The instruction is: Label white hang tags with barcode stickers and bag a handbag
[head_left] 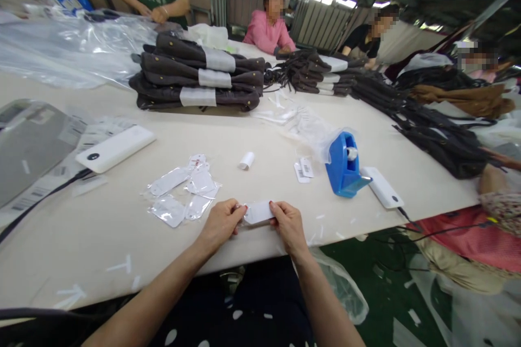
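Between my two hands, just above the table's near edge, is a white tag [259,212] with what looks like clear plastic around its left end. My left hand [222,223] pinches that left end between thumb and fingers. At the opposite end, my right hand [288,221] grips the tag with the thumb on top. Several clear packets with white tags [169,210] lie in a loose pile left of my hands. A small curled white paper [246,160] rests beyond them. Two barcode tags [302,170] lie farther right, beside a blue tape dispenser [344,165].
Stacks of dark folded garments or bags [199,78] with white bands stand across the table [228,130]. White power banks [118,147] with black cables lie on both sides. Clear plastic sheeting [81,49] covers the far left. Several co-workers stand or sit around the table.
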Action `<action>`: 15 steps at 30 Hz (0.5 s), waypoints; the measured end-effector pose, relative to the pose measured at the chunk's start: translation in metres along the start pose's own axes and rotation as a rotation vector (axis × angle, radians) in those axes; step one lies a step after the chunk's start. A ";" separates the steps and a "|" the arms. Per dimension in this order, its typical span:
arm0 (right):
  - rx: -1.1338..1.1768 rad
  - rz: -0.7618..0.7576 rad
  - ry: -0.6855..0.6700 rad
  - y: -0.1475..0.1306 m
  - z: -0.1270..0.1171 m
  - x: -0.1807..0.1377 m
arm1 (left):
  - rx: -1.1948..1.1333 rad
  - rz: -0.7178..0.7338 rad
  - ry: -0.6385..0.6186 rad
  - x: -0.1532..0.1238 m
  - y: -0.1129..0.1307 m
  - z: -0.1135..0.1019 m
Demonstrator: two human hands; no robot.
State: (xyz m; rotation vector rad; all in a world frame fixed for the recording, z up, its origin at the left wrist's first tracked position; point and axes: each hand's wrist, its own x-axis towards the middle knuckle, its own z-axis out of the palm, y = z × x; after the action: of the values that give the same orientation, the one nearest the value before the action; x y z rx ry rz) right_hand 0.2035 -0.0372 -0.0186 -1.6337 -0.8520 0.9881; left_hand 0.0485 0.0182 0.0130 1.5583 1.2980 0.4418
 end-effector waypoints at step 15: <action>-1.375 -0.215 0.332 -0.025 -0.059 0.101 | 0.796 1.006 0.222 0.002 -0.027 0.015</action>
State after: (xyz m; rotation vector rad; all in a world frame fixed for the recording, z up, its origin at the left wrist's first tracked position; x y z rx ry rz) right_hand 0.2975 0.0357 -0.0046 -2.6066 -1.5686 -0.2017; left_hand 0.0474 0.0106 -0.0171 2.8979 0.7620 0.7772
